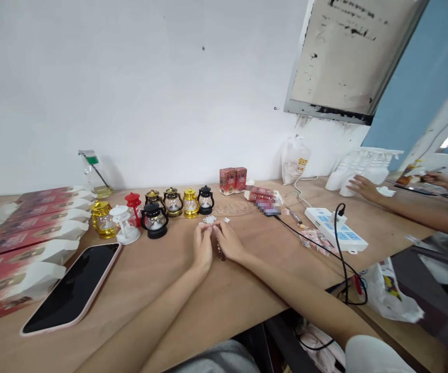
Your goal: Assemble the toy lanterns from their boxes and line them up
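My left hand (204, 246) and my right hand (228, 241) meet at the middle of the brown table, fingertips pressed together. What they pinch, if anything, is too small or hidden to name. Just beyond the fingertips are small white pieces (209, 220). Under the hands lie several tiny dark bits (220, 253). To the left stand several miniature lanterns, among them a white lantern (125, 224), a red lantern (134, 207), a black lantern (154, 220) and a gold lantern (191, 202). Thin metallic pieces (234, 208) are spread behind my right hand.
A phone (72, 290) and rows of red boxes (22, 254) occupy the left. Small red boxes (233, 180) stand by the wall. A power strip (336, 229) with black cables (313, 239) lies right. A co-worker's hand (364, 186) touches white objects (364, 168) farther right.
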{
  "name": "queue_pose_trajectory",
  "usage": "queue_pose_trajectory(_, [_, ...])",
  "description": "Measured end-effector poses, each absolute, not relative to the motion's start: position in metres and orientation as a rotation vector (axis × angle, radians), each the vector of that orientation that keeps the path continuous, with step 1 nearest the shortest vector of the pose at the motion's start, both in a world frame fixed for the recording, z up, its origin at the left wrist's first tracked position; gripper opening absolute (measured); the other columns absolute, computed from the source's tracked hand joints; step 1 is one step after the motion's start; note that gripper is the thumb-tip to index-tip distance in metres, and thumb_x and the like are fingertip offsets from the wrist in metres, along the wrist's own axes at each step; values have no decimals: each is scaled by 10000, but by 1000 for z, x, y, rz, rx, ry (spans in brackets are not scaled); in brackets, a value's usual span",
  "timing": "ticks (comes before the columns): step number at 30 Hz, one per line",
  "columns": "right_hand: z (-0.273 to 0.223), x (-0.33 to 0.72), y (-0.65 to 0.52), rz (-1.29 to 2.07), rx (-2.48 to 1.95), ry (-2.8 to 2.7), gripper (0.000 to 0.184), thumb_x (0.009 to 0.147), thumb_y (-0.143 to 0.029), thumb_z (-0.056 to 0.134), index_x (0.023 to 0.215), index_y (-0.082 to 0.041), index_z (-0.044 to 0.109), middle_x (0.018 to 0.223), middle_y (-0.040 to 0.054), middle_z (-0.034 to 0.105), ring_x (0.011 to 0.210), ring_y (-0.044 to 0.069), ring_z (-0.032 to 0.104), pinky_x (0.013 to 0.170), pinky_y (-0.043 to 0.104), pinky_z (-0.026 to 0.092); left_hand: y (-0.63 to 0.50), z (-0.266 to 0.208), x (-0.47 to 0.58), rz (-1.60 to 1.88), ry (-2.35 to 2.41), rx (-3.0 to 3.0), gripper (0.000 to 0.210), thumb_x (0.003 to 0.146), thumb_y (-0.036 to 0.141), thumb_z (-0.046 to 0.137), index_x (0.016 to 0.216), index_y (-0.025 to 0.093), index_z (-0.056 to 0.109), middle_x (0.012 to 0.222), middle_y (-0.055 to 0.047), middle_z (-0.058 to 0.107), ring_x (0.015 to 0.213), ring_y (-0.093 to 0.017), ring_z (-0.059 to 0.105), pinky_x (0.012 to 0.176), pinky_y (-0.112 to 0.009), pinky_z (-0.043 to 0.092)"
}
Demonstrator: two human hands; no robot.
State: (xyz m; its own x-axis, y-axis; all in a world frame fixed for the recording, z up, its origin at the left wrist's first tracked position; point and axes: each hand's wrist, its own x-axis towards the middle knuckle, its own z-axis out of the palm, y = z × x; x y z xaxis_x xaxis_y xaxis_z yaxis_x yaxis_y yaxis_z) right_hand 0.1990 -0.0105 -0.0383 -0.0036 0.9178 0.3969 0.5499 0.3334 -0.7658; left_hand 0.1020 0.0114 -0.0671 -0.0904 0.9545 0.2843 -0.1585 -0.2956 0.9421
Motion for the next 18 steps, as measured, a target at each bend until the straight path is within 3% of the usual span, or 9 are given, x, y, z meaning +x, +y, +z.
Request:
queue_pose_trajectory(5, [-33, 196, -22, 343, -1406, -1961, 268, 896, -348, 398, 1100, -183, 452, 1125, 109, 565, 1050, 218, 517, 883, 384, 390, -4, -57, 82, 1509, 962, 1141, 201, 694, 379, 544, 787, 201, 537, 860, -8, 577, 903, -185, 542, 873, -335, 388])
queue_pose_trajectory(13, [-27, 191, -35, 84, -1451, -2203, 596, 798, -523, 520, 1271, -194, 368, 1234, 134, 494, 1130, 276, 463, 917, 423, 371, 4, -46, 64, 1470, 861, 1022, 262, 593, 390, 613, 735, 182, 544, 837, -16, 604, 846, -176, 586, 834, -333, 429])
queue_pose_trajectory(18, [-30, 196, -23, -17, -1489, -2229, 604, 781, -593, 502, 1252, -226, 417, 1270, 116, 471, 1192, 276, 405, 953, 426, 339, 8, -41, 50, 1469, 853, 1006, 269, 566, 378, 632, 719, 171, 554, 786, -22, 622, 782, -164, 596, 751, -309, 457])
